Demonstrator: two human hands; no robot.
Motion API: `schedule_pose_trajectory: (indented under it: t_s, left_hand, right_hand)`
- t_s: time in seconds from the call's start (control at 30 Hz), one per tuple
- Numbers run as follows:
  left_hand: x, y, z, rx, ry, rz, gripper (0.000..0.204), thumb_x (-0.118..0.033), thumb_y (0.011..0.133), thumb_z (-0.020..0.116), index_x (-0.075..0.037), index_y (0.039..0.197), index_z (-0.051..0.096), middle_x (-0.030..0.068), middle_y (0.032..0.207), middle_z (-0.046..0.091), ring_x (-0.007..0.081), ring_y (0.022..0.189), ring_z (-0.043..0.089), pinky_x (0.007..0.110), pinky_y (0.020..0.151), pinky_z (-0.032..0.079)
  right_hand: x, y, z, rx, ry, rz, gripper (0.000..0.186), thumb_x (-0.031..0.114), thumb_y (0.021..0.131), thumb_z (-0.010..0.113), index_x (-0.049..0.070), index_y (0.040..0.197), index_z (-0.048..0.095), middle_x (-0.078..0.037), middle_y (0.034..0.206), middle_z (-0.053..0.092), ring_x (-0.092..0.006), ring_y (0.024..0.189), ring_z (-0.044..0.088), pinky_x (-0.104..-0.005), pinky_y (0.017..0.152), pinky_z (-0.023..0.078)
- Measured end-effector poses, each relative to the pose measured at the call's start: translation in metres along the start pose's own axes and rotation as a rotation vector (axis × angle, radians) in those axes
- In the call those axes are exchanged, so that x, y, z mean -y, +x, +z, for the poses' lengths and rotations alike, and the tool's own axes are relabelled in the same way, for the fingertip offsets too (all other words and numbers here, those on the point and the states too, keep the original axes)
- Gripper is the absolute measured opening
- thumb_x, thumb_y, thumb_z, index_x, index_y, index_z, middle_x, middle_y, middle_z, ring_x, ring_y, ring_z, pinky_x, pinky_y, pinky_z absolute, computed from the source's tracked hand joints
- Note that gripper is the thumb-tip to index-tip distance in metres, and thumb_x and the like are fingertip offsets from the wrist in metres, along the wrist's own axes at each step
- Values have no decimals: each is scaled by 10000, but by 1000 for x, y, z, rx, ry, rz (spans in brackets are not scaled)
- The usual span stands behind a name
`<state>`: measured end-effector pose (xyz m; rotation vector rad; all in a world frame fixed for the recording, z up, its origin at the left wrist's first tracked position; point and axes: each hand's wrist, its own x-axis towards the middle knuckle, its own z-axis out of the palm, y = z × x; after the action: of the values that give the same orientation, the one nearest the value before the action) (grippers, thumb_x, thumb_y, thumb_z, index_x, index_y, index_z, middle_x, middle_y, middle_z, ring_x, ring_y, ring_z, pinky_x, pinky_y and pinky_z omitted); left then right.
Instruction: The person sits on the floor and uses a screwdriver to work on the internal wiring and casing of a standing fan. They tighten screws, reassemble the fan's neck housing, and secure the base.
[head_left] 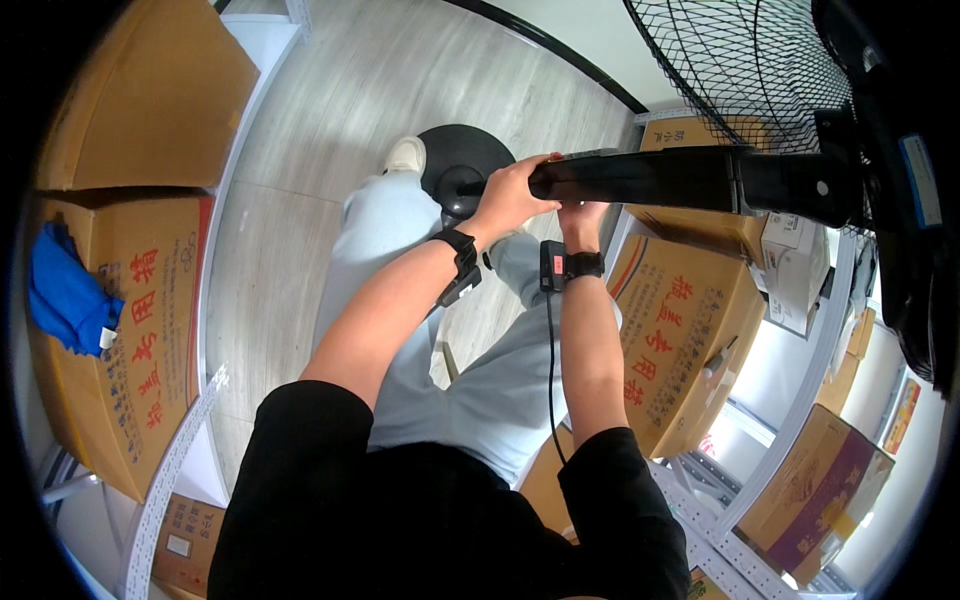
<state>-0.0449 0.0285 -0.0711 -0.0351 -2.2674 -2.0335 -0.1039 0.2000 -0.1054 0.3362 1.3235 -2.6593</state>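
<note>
A black pedestal fan stands before me, its control housing [650, 185] stretching toward the upper right in this view. My left hand [512, 200] is closed round the near left end of that housing, thumb and fingers on either side. My right hand [582, 220] is under the housing, partly hidden by it, with the palm side against it; its fingers mostly do not show. The fan's round base [480, 150] rests on the floor between my feet. Upper right is the wire fan cage [750, 60]. Black devices are strapped to both wrists.
Cardboard boxes [150, 90] fill the white shelf on the left, with a blue cloth [70, 290] on one. More boxes [680, 330] and a white carton [795, 270] sit on the right shelving. Grey wood-pattern floor [340, 80] lies between the shelves.
</note>
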Motion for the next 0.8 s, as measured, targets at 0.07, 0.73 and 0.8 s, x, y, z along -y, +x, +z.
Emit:
schedule_pose_trajectory:
  t_s: [0.07, 0.73, 0.8]
  left_hand:
    - [0, 2, 0, 4, 15, -22, 713, -249, 668, 870, -9, 1279, 592, 178, 1145, 690, 287, 1061, 680, 371, 937, 533]
    - [2, -2, 3, -68, 40, 37, 631, -213, 688, 856, -28, 1243, 619, 170, 1121, 698, 290, 1016, 695, 365, 889, 551]
    - [2, -2, 2, -75, 38, 35, 634, -223, 687, 856, -28, 1241, 620, 174, 1121, 696, 297, 1019, 692, 366, 886, 548]
  right_hand:
    - [-8, 5, 0, -69, -6, -72, 547, 526, 971, 424, 52, 1185, 594, -170, 1126, 661, -405, 1035, 647, -536, 964, 508]
    - [11, 0, 18, -92, -373, -322, 555, 482, 971, 428, -20, 1115, 618, -211, 1092, 675, -332, 1018, 657, -449, 954, 503]
    - [49, -19, 57, -169, -448, -415, 584, 492, 959, 443, -41, 1114, 622, -202, 1135, 659, -305, 1090, 625, -431, 1015, 461]
